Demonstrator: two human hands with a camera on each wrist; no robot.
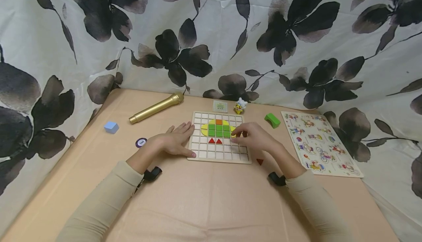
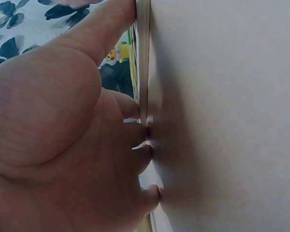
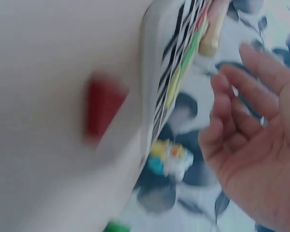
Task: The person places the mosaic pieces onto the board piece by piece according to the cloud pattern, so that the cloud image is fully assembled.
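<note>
I am resting my left hand [image 1: 174,141] flat, fingers straight, against the grid board's [image 1: 217,156] nine o'clock edge. My right hand [image 1: 252,136] is hovering over the board's three o'clock side, fingers loosely apart, holding nothing. A red triangle [image 1: 260,161] is lying just off the board at five o'clock.

Open cloth up front, clutter at the back

Near table edge [image 1: 211,205] lies bare; a loose red triangle [image 1: 260,161] sits beside the grid board [image 1: 217,156], green block [image 1: 272,120] and gold microphone [image 1: 156,107] flanking behind.

A table [image 1: 204,205] covered in peach cloth stands against a white curtain [image 1: 217,33] printed with large black flowers, evenly lit.
</note>
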